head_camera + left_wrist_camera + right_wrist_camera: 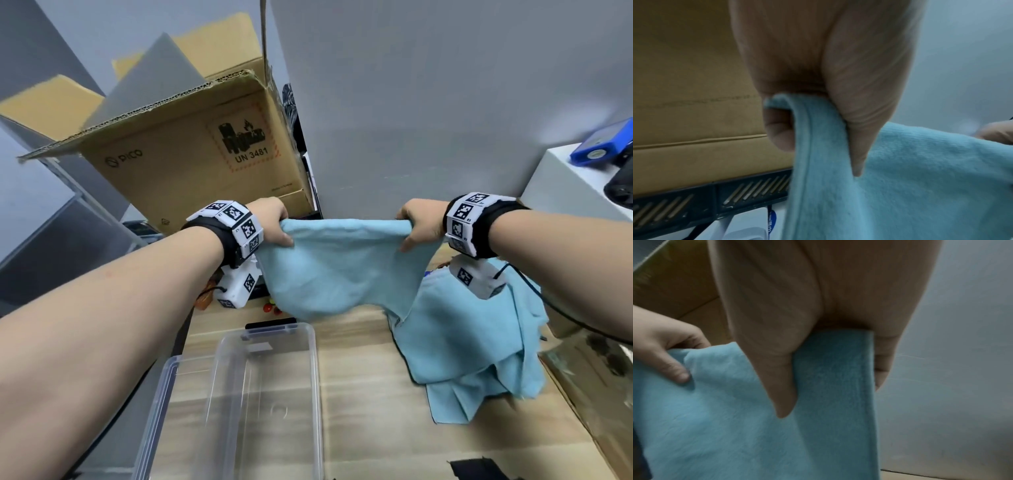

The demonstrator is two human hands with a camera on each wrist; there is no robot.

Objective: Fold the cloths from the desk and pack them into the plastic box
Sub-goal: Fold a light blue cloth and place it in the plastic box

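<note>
A light blue cloth [339,263] hangs in the air above the wooden desk [370,411], stretched between both hands. My left hand [274,226] pinches its upper left corner and my right hand [419,228] pinches the upper right corner. In the left wrist view the cloth [900,178] passes between thumb and fingers. The right wrist view shows the cloth [735,418] gripped the same way, with the left hand [663,353] at the far corner. More blue cloths [479,349] lie in a loose pile on the desk at right. A clear plastic box [239,394] stands open at front left, with nothing in it.
An open cardboard box [191,144] stands behind the left hand. A grey wall panel [445,102] rises at the back. A white block [575,181] with a blue device [606,144] sits at right. Small red items [272,306] lie behind the plastic box.
</note>
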